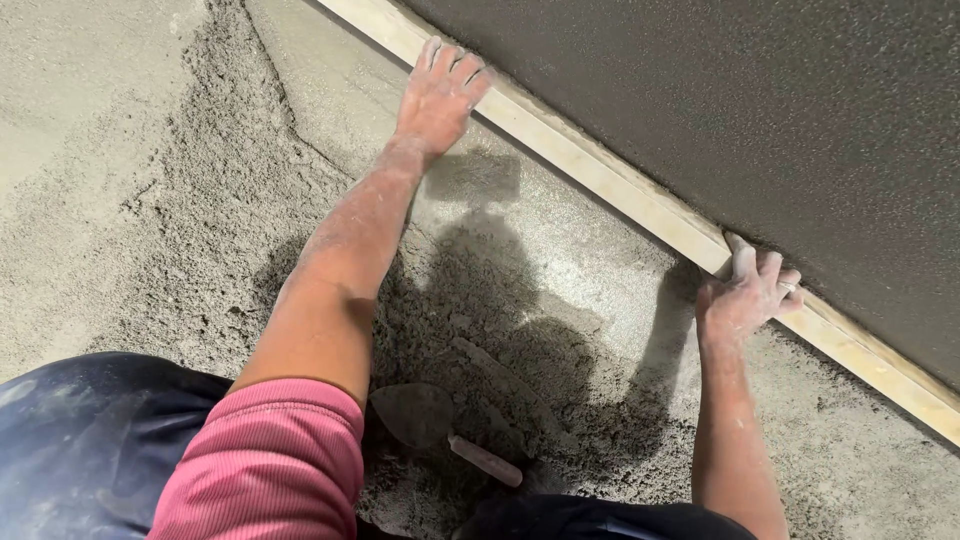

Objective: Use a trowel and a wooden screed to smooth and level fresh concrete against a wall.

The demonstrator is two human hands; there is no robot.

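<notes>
Both hands are on a long wooden straightedge board [640,200] lying diagonally across the screed bed, along the edge of the darker smoothed mortar [780,110]. Left hand [438,95] lies flat on it, fingers spread. Right hand [745,290] is clamped over the board's edge. A trowel [425,415] sits in the loose sand mix [220,200] near the knees.

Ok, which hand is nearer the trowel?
Right. The right hand grips the wooden batten up and right of the trowel; the left hand presses it much farther up.
</notes>
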